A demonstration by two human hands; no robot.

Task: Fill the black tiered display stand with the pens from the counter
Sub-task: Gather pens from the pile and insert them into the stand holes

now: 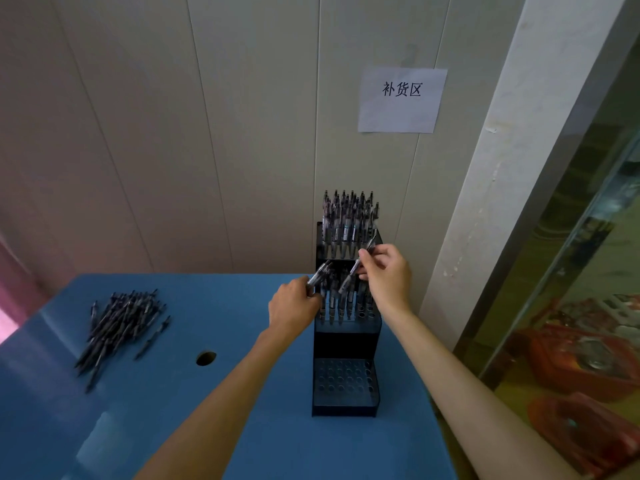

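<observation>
Two stand (346, 344) tiers hold pens (349, 221); the lowest holds none.

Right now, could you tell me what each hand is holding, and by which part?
Right hand pinches one pen near its upper end. Left hand grips a few pens by their lower ends, at the stand.

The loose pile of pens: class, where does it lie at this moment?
In the head view, the loose pile of pens lies on the blue counter, far left, left of the round hole.
</observation>
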